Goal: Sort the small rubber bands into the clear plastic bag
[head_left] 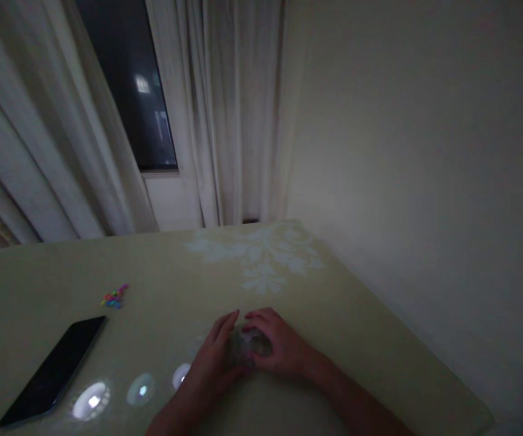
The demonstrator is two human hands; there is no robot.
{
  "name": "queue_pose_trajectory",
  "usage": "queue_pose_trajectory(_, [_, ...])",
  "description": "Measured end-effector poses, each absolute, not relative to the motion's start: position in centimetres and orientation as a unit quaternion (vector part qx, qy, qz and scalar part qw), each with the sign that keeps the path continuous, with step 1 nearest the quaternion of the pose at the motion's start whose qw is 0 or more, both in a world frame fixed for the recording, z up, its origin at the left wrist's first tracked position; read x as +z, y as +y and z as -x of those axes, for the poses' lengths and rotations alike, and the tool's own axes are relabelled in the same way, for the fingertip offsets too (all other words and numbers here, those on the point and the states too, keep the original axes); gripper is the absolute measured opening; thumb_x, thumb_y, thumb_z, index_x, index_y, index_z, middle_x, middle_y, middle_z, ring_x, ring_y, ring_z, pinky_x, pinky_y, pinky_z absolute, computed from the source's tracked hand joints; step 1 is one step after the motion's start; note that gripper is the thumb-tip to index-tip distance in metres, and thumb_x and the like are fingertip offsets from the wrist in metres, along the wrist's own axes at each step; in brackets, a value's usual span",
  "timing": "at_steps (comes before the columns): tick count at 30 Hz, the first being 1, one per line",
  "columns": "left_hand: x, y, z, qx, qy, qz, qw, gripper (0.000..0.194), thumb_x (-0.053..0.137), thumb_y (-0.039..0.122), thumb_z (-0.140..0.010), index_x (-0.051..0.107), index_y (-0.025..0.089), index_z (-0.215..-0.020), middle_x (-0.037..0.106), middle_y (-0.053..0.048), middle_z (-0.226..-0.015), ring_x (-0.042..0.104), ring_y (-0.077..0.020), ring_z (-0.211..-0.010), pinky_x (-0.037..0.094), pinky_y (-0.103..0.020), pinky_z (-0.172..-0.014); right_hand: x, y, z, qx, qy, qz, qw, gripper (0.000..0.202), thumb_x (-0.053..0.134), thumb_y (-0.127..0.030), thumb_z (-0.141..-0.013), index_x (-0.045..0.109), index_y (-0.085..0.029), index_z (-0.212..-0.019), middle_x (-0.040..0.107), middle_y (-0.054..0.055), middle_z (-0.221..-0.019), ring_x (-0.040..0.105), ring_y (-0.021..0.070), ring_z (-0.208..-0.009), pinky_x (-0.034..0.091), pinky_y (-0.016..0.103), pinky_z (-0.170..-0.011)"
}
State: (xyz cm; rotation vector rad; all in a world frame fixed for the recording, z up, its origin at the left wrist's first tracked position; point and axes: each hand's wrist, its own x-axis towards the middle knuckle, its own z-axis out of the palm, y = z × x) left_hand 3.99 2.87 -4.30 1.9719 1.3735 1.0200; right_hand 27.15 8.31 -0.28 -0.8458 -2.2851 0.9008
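Close together near the front of the table are my left hand (216, 357) and my right hand (282, 345). Between them is a small clear, see-through object (248, 344), dim and blurred, so its exact kind does not show. The right fingers and thumb curve around its right side. My left hand cups the left side, with fingers pointing forward and thumb near the object's front edge. Parts of the object are hidden behind the fingers. Farther left on the table lies a small pile of multicoloured bead-like pieces (114, 297).
A dark phone or tablet (54, 369) lies at the left front of the pale green table (161, 272). Round bright patches (92, 401), possibly reflections, show beside it. A white leaf pattern (263, 254) marks the far part. Curtains (216, 115) hang behind; a wall (406, 181) borders the right edge.
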Motion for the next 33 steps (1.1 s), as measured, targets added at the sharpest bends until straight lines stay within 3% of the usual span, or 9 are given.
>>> queue_pose_trajectory(3, [-3.5, 2.9, -3.6, 0.361, 0.494, -0.749, 0.252, 0.062, 0.083, 0.02, -0.076, 0.068, 0.028, -0.136, 0.063, -0.015, -0.146, 0.064, -0.0332, -0.131, 0.054, -0.048, -0.111, -0.1, 7.8, -27.0, 0.333, -0.86, 0.289, 0.255, 0.056, 0.083, -0.031, -0.079, 0.069, -0.025, -0.132, 0.061, 0.013, -0.144, 0.053, 0.0288, -0.135, 0.04, 0.045, -0.116])
queue_pose_trajectory(5, [-3.2, 3.0, -3.4, 0.352, 0.504, -0.754, 0.233, 0.052, 0.084, 0.023, -0.078, 0.073, 0.029, -0.129, 0.065, -0.014, -0.145, 0.065, -0.0346, -0.132, 0.054, -0.05, -0.111, -0.1, 8.0, -27.3, 0.34, -0.862, 0.279, 0.252, 0.054, 0.082, -0.03, -0.08, 0.07, -0.027, -0.132, 0.06, 0.012, -0.146, 0.053, 0.0283, -0.136, 0.04, 0.046, -0.116])
queue_pose_trajectory(11, [-2.7, 2.7, -3.0, 0.325, 0.493, -0.774, 0.229, 0.05, 0.078, 0.025, -0.085, 0.071, 0.032, -0.134, 0.063, -0.011, -0.149, 0.066, -0.0298, -0.131, 0.055, -0.043, -0.11, 0.3, 8.7, -28.5, 0.374, -0.856, 0.27, 0.235, 0.053, 0.083, -0.032, -0.084, 0.07, -0.031, -0.135, 0.059, 0.01, -0.15, 0.053, 0.0279, -0.138, 0.04, 0.047, -0.118])
queue_pose_trajectory(22, [-2.9, 2.7, -2.7, 0.289, 0.492, -0.803, 0.17, 0.059, 0.075, 0.022, -0.085, 0.065, 0.036, -0.142, 0.058, -0.008, -0.156, 0.062, -0.0307, -0.136, 0.054, -0.046, -0.112, -0.3, 9.4, -28.4, 0.401, -0.847, 0.259, 0.233, 0.049, 0.083, -0.047, -0.087, 0.073, -0.031, -0.133, 0.059, 0.011, -0.15, 0.054, 0.0283, -0.138, 0.04, 0.046, -0.118])
queue_pose_trajectory(28, [-3.8, 2.9, -2.6, 0.272, 0.496, -0.817, 0.111, 0.065, 0.069, 0.026, -0.092, 0.053, 0.038, -0.154, 0.057, -0.006, -0.157, 0.063, -0.0316, -0.135, 0.055, -0.05, -0.111, -0.6, 12.4, -31.9, 0.325, -0.847, 0.348, 0.236, 0.042, 0.073, -0.045, -0.094, 0.072, -0.031, -0.134, 0.057, 0.01, -0.154, 0.05, 0.0299, -0.143, 0.035, 0.051, -0.121])
queue_pose_trajectory(33, [-3.9, 3.0, -2.8, 0.272, 0.484, -0.825, 0.108, 0.049, 0.063, 0.024, -0.096, 0.064, 0.037, -0.143, 0.069, -0.006, -0.144, 0.068, -0.0315, -0.127, 0.058, -0.05, -0.107, -2.2, 15.9, -35.3, 0.202, -0.819, 0.467, 0.264, 0.041, 0.056, -0.031, -0.1, 0.068, -0.027, -0.139, 0.056, 0.012, -0.156, 0.052, 0.0285, -0.143, 0.035, 0.053, -0.121])
